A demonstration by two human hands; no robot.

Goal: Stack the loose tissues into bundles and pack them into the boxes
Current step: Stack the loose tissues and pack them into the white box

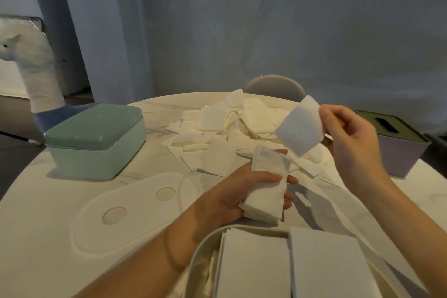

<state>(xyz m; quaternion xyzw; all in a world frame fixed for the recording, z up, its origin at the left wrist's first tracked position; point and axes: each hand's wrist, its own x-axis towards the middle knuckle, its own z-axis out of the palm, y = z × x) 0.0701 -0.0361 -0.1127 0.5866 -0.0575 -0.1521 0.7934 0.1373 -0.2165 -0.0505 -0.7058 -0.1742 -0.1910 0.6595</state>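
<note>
Tissues lie in a loose heap at the middle of the round white table, between a closed mint-green box on the left and a lilac box with a slotted dark lid on the right. Nearer the camera, the left hand grips a folded bundle with thumb on top and fingers beneath, while the right hand is raised above the heap, pinching a single tissue by its edge. At the bottom edge an open white box already holds two flat stacks side by side, and a translucent lid lies flat on the table to its left.
</note>
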